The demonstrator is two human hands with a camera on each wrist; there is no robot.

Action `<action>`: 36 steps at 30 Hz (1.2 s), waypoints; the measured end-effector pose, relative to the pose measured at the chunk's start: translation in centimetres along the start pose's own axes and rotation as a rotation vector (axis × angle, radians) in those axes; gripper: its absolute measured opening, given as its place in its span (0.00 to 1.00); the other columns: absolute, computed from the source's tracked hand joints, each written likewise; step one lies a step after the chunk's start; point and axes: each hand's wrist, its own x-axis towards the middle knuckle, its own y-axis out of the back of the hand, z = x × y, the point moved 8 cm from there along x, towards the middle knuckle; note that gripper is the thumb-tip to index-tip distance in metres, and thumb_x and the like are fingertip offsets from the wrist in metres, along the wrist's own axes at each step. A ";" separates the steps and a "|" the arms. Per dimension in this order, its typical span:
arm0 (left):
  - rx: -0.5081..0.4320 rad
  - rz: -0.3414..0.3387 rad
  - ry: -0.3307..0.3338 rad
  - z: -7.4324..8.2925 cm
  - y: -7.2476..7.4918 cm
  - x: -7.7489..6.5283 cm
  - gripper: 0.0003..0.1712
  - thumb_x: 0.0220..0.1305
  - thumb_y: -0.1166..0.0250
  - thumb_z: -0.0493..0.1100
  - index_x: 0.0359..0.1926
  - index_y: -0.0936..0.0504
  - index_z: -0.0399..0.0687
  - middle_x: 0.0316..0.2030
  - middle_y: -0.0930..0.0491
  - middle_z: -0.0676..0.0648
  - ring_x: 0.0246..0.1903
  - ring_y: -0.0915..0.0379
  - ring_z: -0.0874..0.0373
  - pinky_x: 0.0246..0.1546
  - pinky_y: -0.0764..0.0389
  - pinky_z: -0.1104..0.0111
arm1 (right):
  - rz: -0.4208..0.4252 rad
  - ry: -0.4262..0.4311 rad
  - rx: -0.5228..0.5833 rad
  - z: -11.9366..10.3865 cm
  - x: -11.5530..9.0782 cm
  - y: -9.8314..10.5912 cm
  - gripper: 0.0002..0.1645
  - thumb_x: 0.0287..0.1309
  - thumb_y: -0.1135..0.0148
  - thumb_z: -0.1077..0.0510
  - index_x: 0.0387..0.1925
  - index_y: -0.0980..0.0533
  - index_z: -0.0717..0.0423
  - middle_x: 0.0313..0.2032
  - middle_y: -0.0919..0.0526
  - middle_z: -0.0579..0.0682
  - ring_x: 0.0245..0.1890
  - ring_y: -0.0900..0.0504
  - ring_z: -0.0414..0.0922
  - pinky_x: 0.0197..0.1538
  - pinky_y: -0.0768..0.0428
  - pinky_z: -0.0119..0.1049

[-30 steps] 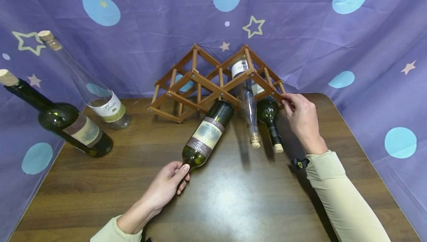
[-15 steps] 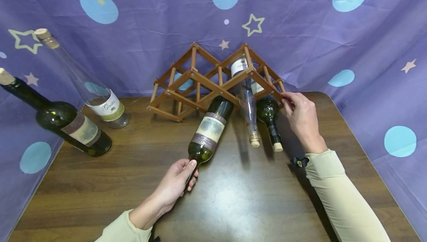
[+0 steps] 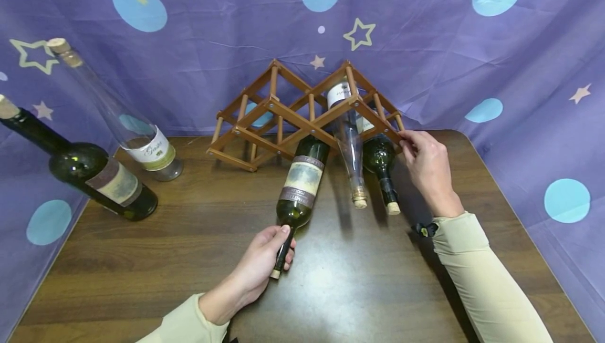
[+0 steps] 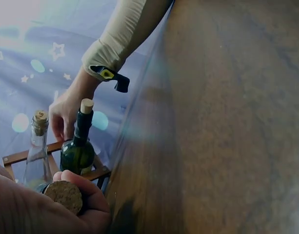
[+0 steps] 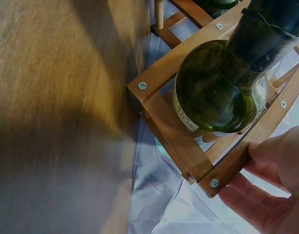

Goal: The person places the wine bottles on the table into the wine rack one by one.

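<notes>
My left hand (image 3: 262, 261) grips the neck of a dark green wine bottle (image 3: 304, 177), its cork (image 4: 65, 196) poking out past the fingers. The bottle slants away from me, its base end inside a lower middle opening of the wooden wine rack (image 3: 290, 115); the base itself is hidden. With thumb and fingers my right hand (image 3: 427, 169) pinches the rack's right end, a bar corner (image 5: 229, 168) in the right wrist view. Right of the held bottle, a clear bottle (image 3: 351, 148) and another green bottle (image 3: 379, 156) lie in the rack, corked necks toward me.
On the table's left side stand a corked green bottle (image 3: 115, 183) and a tall clear bottle (image 3: 153, 148) with a white label. A purple curtain (image 3: 198, 59) hangs close behind the rack. The wooden table (image 3: 142, 269) ends just beyond it.
My left hand has moved right, swinging the bottle's neck end rightward, so it points more directly toward me. The base end has slid slightly deeper into the rack. My right hand keeps its hold.
</notes>
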 end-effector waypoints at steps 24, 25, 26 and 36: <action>-0.077 -0.112 -0.003 0.7 -2.9 2.7 0.16 0.79 0.49 0.37 0.57 0.32 0.27 0.48 0.19 0.38 0.37 0.19 0.56 0.43 0.13 0.64 | -0.002 -0.008 -0.005 0.1 -0.1 -0.1 0.12 0.68 0.34 0.71 0.51 0.13 0.64 0.45 0.11 0.61 0.43 0.12 0.58 0.48 0.15 0.54; -0.074 -0.113 -0.004 0.6 -3.0 2.8 0.16 0.79 0.49 0.37 0.57 0.32 0.26 0.48 0.18 0.37 0.37 0.19 0.56 0.43 0.13 0.63 | -0.002 -0.008 -0.005 0.1 -0.1 -0.1 0.12 0.68 0.34 0.71 0.51 0.13 0.64 0.45 0.11 0.61 0.43 0.12 0.58 0.48 0.15 0.54; -0.071 -0.112 -0.005 0.6 -3.1 2.9 0.16 0.79 0.49 0.37 0.58 0.32 0.26 0.49 0.18 0.37 0.37 0.19 0.56 0.44 0.13 0.63 | -0.002 -0.008 -0.006 0.2 -0.1 -0.1 0.12 0.68 0.34 0.71 0.51 0.13 0.64 0.45 0.11 0.61 0.43 0.12 0.58 0.48 0.15 0.54; -0.024 -0.107 -0.057 1.4 -3.6 4.0 0.18 0.82 0.48 0.40 0.58 0.30 0.27 0.52 0.18 0.32 0.42 0.19 0.51 0.43 0.17 0.64 | -0.002 -0.008 -0.008 0.1 -0.1 -0.2 0.12 0.68 0.34 0.71 0.51 0.13 0.64 0.45 0.11 0.61 0.43 0.12 0.58 0.49 0.15 0.54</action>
